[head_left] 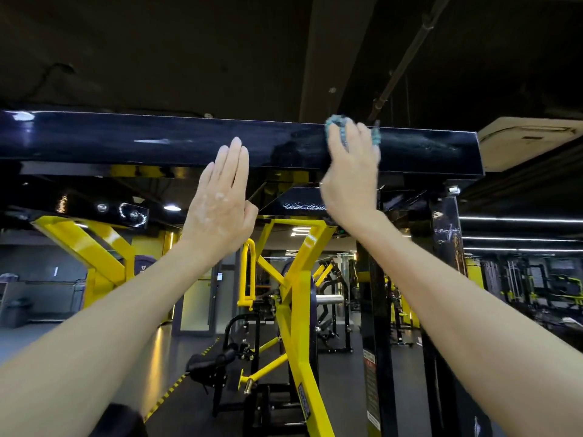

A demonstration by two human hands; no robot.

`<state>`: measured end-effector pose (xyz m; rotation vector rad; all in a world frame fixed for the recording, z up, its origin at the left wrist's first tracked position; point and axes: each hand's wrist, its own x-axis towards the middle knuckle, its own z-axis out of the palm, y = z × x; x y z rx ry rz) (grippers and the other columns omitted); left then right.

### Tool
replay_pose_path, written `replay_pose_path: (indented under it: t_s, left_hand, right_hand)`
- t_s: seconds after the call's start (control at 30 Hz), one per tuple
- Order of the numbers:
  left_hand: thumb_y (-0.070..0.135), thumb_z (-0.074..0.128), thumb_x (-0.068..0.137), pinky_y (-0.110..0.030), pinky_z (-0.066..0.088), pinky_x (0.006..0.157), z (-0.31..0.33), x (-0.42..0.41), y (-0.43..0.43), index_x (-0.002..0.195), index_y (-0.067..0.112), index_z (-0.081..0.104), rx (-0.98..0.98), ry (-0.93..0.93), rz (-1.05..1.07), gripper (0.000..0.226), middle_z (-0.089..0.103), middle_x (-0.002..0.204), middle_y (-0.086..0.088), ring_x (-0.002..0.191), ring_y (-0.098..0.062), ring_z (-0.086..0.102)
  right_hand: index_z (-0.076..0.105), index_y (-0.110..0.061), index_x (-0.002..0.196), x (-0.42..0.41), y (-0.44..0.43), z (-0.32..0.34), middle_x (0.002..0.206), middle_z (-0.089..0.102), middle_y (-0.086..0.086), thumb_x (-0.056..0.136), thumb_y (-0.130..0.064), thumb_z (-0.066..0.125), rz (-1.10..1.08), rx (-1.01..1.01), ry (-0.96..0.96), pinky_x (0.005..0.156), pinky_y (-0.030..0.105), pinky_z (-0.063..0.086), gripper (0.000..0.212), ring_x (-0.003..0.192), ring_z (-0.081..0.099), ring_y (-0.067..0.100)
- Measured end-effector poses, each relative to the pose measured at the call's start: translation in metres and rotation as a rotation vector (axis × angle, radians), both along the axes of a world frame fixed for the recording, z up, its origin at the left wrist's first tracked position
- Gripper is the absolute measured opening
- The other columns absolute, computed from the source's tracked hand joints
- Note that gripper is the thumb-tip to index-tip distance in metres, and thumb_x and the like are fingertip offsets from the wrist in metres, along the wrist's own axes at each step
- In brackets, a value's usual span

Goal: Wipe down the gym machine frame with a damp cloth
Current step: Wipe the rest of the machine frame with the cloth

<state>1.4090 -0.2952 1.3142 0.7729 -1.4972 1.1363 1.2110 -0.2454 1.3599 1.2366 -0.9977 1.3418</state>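
Note:
A glossy black top beam [157, 143] of the gym machine frame runs across the view overhead. My right hand [350, 171] presses a blue cloth [337, 124] flat against the beam's face, towards its right end; the cloth shows only at my fingertips. My left hand [220, 200] is raised with straight fingers, its fingertips at the beam's lower edge, and it holds nothing. Whether it touches the beam I cannot tell. Wet smears show on the beam right of the cloth.
A black upright post [444, 247] carries the beam's right end. Yellow frame arms [296, 279] and a black seat [208, 364] stand below and ahead. More machines fill the right background [536, 285]. A ceiling air unit [530, 137] hangs at upper right.

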Motion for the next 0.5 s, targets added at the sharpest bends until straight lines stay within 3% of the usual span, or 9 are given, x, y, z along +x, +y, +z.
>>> replay_pose_path:
  t_s: [0.17,0.3,0.4,0.5]
  left_hand:
    - [0.005,0.058,0.084,-0.040,0.012,0.120,0.001,0.000,-0.001,0.152,-0.007,0.022,-0.028,0.001,0.009,0.077,0.022,0.159,-0.025,0.149,-0.037,0.020]
    - [0.008,0.055,0.085,-0.042,0.015,0.121,0.001,0.000,0.001,0.153,-0.006,0.021,-0.011,0.013,0.005,0.077,0.021,0.160,-0.025,0.149,-0.036,0.019]
    - [0.009,0.055,0.087,-0.043,0.016,0.121,0.000,-0.001,0.003,0.153,-0.006,0.019,0.003,0.012,0.009,0.076,0.019,0.161,-0.024,0.150,-0.035,0.018]
    - [0.009,0.055,0.088,-0.041,0.014,0.121,0.000,-0.002,0.004,0.153,-0.005,0.018,0.014,0.014,0.020,0.076,0.018,0.161,-0.024,0.150,-0.035,0.017]
  right_hand:
    - [0.035,-0.011,0.150,0.070,-0.007,-0.003,0.158,0.027,0.013,0.092,-0.005,0.050,0.064,0.096,0.203,0.119,0.047,0.008,0.059,0.149,0.015,0.030]
    - [0.038,-0.015,0.149,0.050,-0.004,0.005,0.156,0.032,0.011,0.093,-0.007,0.052,0.032,0.133,0.331,0.119,0.046,0.017,0.058,0.147,0.022,0.028]
    - [0.040,-0.013,0.148,0.002,0.008,0.007,0.156,0.032,0.014,0.092,-0.003,0.050,0.031,0.132,0.243,0.119,0.049,0.018,0.057,0.146,0.023,0.031]
    - [0.042,-0.012,0.145,-0.052,0.017,0.005,0.151,0.037,0.016,0.092,0.001,0.047,0.000,0.065,0.106,0.114,0.053,0.029,0.055,0.140,0.030,0.032]
